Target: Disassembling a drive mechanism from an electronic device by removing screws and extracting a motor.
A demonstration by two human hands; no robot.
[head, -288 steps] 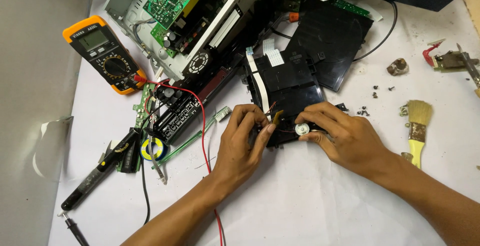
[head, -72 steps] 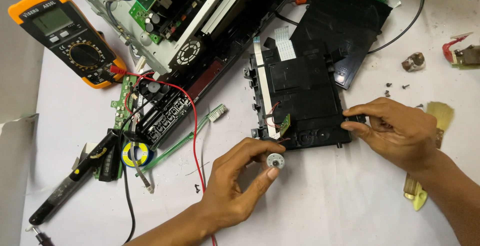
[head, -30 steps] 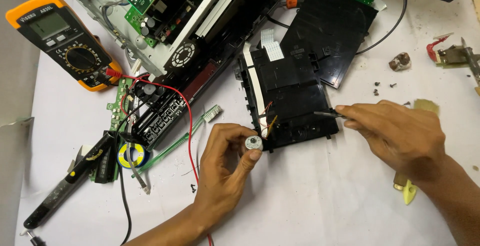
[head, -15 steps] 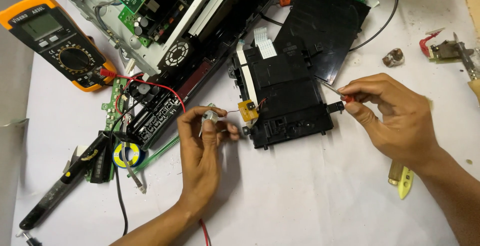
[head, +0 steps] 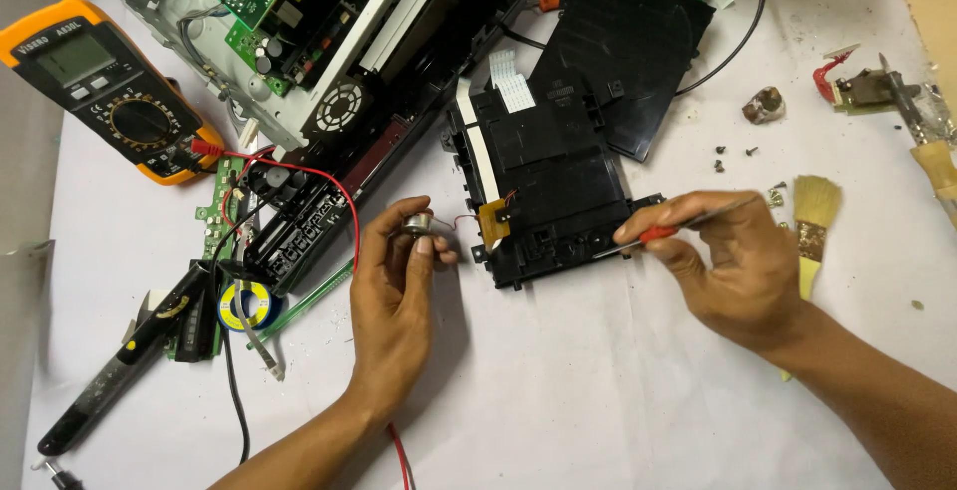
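Observation:
My left hand [head: 394, 286] pinches a small silver motor [head: 416, 227] just left of a black plastic drive module [head: 543, 186] on the white sheet. Thin red wires run from the motor to a small tan circuit tab [head: 494, 219] on the module's left edge. My right hand [head: 733, 271] grips a thin tweezers-like tool with a red grip [head: 670, 231]; its tip rests at the module's lower right corner.
An orange multimeter [head: 110, 86] lies far left with red and black leads. An open chassis with green boards [head: 299, 31] fills the top. A soldering iron [head: 120, 360] and solder spool [head: 242, 306] sit lower left. A paintbrush [head: 812, 226], loose screws [head: 733, 156] and a black panel [head: 628, 61] lie right.
My left hand has lifted the motor from below the module and carried it to the module's left side. My right hand shifted its tool along the module's right corner.

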